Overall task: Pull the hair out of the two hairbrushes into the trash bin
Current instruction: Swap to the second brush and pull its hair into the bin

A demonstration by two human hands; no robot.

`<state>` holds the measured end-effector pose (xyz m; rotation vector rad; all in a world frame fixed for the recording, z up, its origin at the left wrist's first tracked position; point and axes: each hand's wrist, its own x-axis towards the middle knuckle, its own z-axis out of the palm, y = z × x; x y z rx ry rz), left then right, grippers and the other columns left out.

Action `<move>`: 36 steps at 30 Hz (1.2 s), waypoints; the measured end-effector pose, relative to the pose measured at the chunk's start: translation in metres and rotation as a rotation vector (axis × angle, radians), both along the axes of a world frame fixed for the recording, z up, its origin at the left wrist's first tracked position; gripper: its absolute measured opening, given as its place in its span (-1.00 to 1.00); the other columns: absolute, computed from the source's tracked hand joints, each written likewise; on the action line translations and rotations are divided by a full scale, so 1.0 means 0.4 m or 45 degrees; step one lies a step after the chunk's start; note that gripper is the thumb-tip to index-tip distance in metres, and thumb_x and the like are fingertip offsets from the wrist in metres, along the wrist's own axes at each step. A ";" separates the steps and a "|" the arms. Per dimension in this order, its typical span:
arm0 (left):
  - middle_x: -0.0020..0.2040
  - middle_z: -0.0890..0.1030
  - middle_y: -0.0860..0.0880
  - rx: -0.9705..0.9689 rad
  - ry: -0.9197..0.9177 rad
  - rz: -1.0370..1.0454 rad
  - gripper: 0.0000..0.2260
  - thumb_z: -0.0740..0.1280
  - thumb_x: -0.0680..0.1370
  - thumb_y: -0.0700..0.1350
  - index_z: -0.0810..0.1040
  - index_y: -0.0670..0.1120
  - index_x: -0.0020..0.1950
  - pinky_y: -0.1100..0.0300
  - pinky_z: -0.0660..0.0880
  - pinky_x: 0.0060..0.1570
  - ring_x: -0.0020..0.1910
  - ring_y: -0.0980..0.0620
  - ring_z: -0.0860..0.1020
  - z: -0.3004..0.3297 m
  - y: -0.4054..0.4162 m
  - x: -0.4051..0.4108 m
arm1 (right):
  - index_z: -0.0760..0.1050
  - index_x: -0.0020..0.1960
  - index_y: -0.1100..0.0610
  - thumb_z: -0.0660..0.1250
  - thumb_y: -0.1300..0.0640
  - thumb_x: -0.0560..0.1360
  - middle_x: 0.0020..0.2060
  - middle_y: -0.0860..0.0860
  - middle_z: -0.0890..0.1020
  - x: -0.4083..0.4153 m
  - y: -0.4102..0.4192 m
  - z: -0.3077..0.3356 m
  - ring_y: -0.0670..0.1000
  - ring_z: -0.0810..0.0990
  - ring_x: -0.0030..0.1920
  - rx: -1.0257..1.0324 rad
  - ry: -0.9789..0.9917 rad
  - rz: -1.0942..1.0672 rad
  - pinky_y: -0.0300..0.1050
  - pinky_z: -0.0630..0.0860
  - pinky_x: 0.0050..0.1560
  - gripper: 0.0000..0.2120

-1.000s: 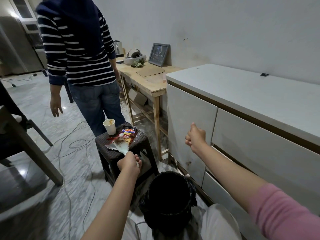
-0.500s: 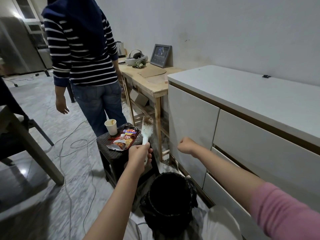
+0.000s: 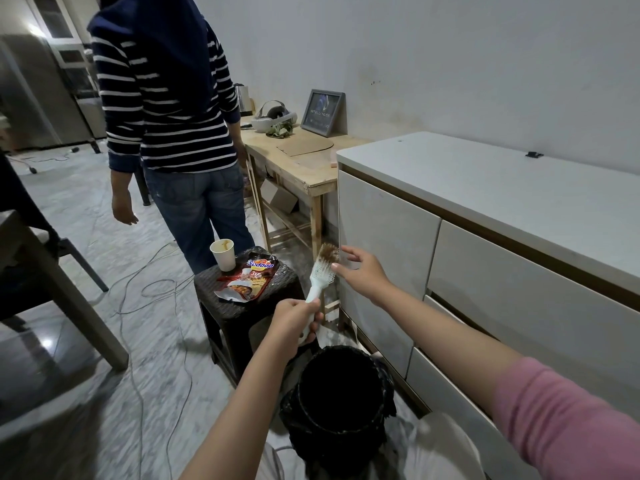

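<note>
Left hand (image 3: 294,318) grips the white hairbrush (image 3: 320,271) upright above the trash bin (image 3: 337,393) at lower centre; right hand (image 3: 363,273), fingers spread and empty, reaches its hair clump (image 3: 328,252).

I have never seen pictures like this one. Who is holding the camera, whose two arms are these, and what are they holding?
Nobody holds the camera: it sits on a person's head and looks forward and down, so the two arms are that person's own. The left hand grips the handle of a white hairbrush with brown hair in its bristles. The right hand is open, its fingers reaching toward that hair. Below stands a black trash bin. On the dark stool are a paper cup and a snack wrapper. Another person stands behind, back turned.
</note>
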<state>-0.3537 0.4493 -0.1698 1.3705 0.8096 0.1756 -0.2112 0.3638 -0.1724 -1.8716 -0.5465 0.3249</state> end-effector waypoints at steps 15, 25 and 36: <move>-0.37 0.49 -0.05 -0.225 -0.001 0.107 -0.89 0.30 0.58 -0.18 0.49 -0.17 -0.13 0.37 0.27 -0.57 -0.53 0.11 0.35 -0.037 0.005 0.001 | 0.64 -0.21 0.17 0.45 0.21 0.40 -0.38 0.05 0.61 0.006 0.012 -0.018 0.06 0.62 -0.26 0.006 -0.195 -0.290 -0.14 0.53 -0.14 -0.96; -0.34 0.43 -0.04 -0.549 -0.112 0.542 -0.87 0.21 0.58 -0.26 0.46 -0.17 -0.16 0.42 0.25 -0.66 -0.48 0.11 0.31 -0.054 0.048 0.013 | 0.54 -0.31 0.12 0.40 0.25 0.44 -0.39 0.03 0.58 -0.011 -0.031 -0.040 0.01 0.55 -0.32 0.023 -0.190 -0.265 -0.24 0.45 -0.22 -0.84; -0.34 0.47 -0.05 -0.369 -0.065 0.764 -0.87 0.24 0.54 -0.26 0.43 -0.16 -0.22 0.33 0.29 -0.54 -0.48 0.10 0.35 -0.066 0.095 -0.014 | 0.54 -0.35 0.04 0.42 0.24 0.41 -0.32 0.09 0.66 0.049 -0.124 -0.091 0.13 0.67 -0.20 0.175 0.064 -0.634 0.07 0.63 -0.03 -0.79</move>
